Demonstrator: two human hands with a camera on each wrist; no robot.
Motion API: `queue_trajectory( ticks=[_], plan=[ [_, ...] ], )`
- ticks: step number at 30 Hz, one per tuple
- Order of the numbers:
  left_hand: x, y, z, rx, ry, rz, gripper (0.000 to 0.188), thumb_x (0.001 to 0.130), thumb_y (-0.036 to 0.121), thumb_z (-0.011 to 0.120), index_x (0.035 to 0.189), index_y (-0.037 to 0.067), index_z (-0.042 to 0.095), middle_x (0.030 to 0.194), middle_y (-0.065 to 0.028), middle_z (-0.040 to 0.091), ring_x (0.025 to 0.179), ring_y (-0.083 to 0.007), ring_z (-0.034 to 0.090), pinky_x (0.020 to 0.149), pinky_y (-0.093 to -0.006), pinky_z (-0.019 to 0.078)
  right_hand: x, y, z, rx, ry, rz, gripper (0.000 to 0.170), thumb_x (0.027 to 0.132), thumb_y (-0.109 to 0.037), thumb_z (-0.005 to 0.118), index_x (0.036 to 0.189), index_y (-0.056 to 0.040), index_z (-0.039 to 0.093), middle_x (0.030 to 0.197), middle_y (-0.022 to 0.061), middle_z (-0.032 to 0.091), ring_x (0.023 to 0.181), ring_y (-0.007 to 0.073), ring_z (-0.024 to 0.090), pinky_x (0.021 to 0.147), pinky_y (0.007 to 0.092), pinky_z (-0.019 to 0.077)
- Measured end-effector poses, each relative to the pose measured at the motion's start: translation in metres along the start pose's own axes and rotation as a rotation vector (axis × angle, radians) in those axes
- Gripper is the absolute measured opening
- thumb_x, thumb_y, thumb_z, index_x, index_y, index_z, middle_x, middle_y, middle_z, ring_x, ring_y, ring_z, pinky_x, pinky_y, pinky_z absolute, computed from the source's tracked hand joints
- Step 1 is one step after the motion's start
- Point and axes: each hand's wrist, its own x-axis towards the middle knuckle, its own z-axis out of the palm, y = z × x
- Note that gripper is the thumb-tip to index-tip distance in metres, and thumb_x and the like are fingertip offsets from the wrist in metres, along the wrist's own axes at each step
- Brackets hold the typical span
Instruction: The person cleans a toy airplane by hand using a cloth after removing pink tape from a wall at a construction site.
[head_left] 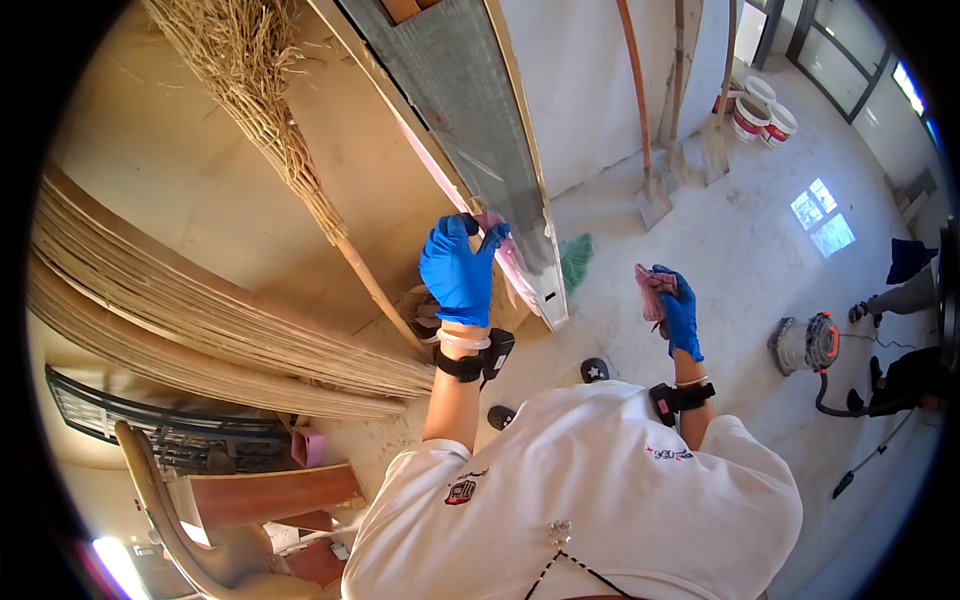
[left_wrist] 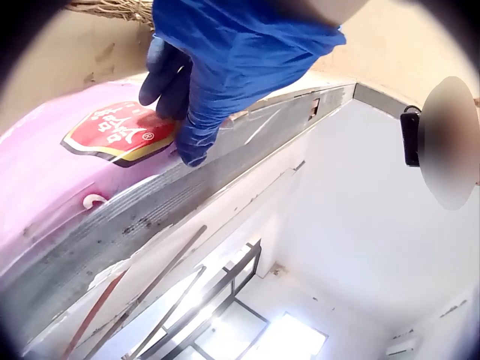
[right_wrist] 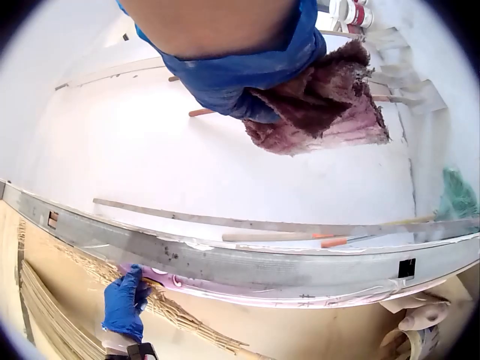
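Note:
My left hand (head_left: 458, 270), in a blue glove, pinches the edge of a pink plastic sheet (head_left: 515, 268) beside a grey metal profile (head_left: 470, 110). In the left wrist view, the gloved left hand (left_wrist: 232, 67) has curled fingers at the sheet (left_wrist: 60, 169), near its red printed label (left_wrist: 120, 133). A reddish-pink rag (head_left: 652, 290) is gripped in my gloved right hand (head_left: 680, 315), away from the profile. The right wrist view shows the rag (right_wrist: 330, 112) hanging from the right hand (right_wrist: 247, 82); part of the fingers is hidden.
A twig broom (head_left: 300, 160) leans at the left above stacked long strips (head_left: 200, 310). Shovels (head_left: 655, 200) lean on the wall, with buckets (head_left: 750, 118) beyond. A vacuum-like machine (head_left: 805, 345) and another person's legs (head_left: 905, 300) are at the right. Green netting (head_left: 576, 262) lies near the profile's end.

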Motion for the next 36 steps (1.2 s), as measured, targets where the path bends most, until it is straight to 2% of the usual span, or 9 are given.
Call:
queue_trajectory(
  ticks=[9, 12, 15, 16, 18, 20, 21, 22, 36],
  plan=[
    [-0.024, -0.005, 0.006, -0.021, -0.213, -0.213, 0.027, 0.070, 0.027, 0.075, 0.070, 0.006, 0.057, 0.060, -0.0037, 0.053, 0.054, -0.0205, 0.050, 0.052, -0.0305, 0.0425, -0.007, -0.016, 0.001, -0.021, 0.075, 0.051, 0.049, 0.066, 0.013, 0.038, 0.110, 0.0021, 0.055, 0.106, 0.0106, 0.059, 0.101, 0.0203, 0.056, 0.094, 0.0321, 0.0409],
    [-0.034, -0.013, 0.019, -0.158, 0.240, 0.014, 0.023, 0.065, 0.007, 0.078, 0.081, 0.005, 0.061, 0.076, -0.0071, 0.056, 0.058, -0.0213, 0.052, 0.056, -0.0325, 0.0448, -0.003, -0.002, -0.009, -0.017, 0.042, -0.024, 0.048, 0.066, 0.013, 0.037, 0.109, 0.0023, 0.056, 0.105, 0.0102, 0.059, 0.100, 0.0200, 0.056, 0.094, 0.0323, 0.0410],
    [-0.028, -0.027, 0.021, -0.124, 0.175, 0.283, 0.020, 0.070, 0.001, 0.073, 0.088, 0.006, 0.064, 0.078, -0.0093, 0.056, 0.067, -0.0223, 0.055, 0.059, -0.0289, 0.0457, -0.013, -0.036, 0.016, -0.127, 0.071, 0.044, 0.046, 0.067, 0.011, 0.038, 0.109, 0.0035, 0.055, 0.105, 0.0099, 0.060, 0.100, 0.0187, 0.056, 0.094, 0.0311, 0.0406],
    [-0.037, -0.049, 0.037, -0.765, -0.006, -0.285, 0.021, 0.071, 0.000, 0.072, 0.089, 0.006, 0.065, 0.079, -0.0101, 0.056, 0.071, -0.0200, 0.055, 0.060, -0.0291, 0.0459, -0.015, -0.038, 0.017, -0.176, 0.040, 0.058, 0.045, 0.067, 0.011, 0.038, 0.108, 0.0038, 0.055, 0.105, 0.0098, 0.060, 0.100, 0.0183, 0.056, 0.094, 0.0306, 0.0404],
    [-0.021, -0.035, 0.019, -0.182, 0.149, 0.324, 0.020, 0.071, 0.003, 0.073, 0.088, 0.005, 0.064, 0.079, -0.0084, 0.057, 0.072, -0.0173, 0.055, 0.058, -0.0272, 0.0451, -0.020, -0.018, 0.007, -0.109, 0.038, 0.058, 0.046, 0.067, 0.011, 0.038, 0.108, 0.0033, 0.056, 0.105, 0.0093, 0.060, 0.100, 0.0178, 0.056, 0.094, 0.0298, 0.0403],
    [-0.011, -0.048, 0.019, 0.034, 0.145, 0.494, 0.018, 0.071, 0.010, 0.074, 0.085, 0.007, 0.063, 0.080, -0.0052, 0.058, 0.070, -0.0163, 0.055, 0.055, -0.0266, 0.0441, -0.007, -0.017, 0.005, -0.034, 0.034, 0.011, 0.046, 0.067, 0.011, 0.038, 0.108, 0.0027, 0.056, 0.105, 0.0089, 0.060, 0.100, 0.0172, 0.056, 0.093, 0.0291, 0.0402],
    [-0.014, -0.053, 0.021, -0.258, -0.076, 0.066, 0.021, 0.070, 0.016, 0.076, 0.086, 0.012, 0.063, 0.083, -0.0012, 0.058, 0.075, -0.0204, 0.054, 0.063, -0.0321, 0.0427, -0.010, -0.024, 0.007, -0.046, 0.016, 0.019, 0.046, 0.067, 0.011, 0.039, 0.109, 0.0028, 0.056, 0.105, 0.0088, 0.060, 0.100, 0.0170, 0.056, 0.093, 0.0288, 0.0401],
    [-0.022, -0.054, 0.020, -0.265, -0.091, 0.066, 0.021, 0.070, 0.016, 0.076, 0.086, 0.012, 0.063, 0.083, -0.0012, 0.058, 0.075, -0.0204, 0.054, 0.063, -0.0321, 0.0427, -0.017, -0.027, 0.008, -0.056, -0.003, 0.035, 0.046, 0.066, 0.011, 0.039, 0.109, 0.0029, 0.055, 0.105, 0.0087, 0.060, 0.100, 0.0168, 0.056, 0.093, 0.0285, 0.0399],
    [-0.001, -0.046, 0.018, 0.125, 0.216, 0.657, 0.033, 0.062, 0.017, 0.080, 0.080, 0.019, 0.052, 0.075, 0.0037, 0.048, 0.078, -0.0176, 0.047, 0.084, -0.0384, 0.0363, -0.018, -0.026, 0.012, -0.066, 0.039, 0.000, 0.043, 0.069, 0.014, 0.039, 0.106, 0.0016, 0.056, 0.100, 0.0071, 0.061, 0.096, 0.0153, 0.057, 0.092, 0.0276, 0.0411]
  ],
)
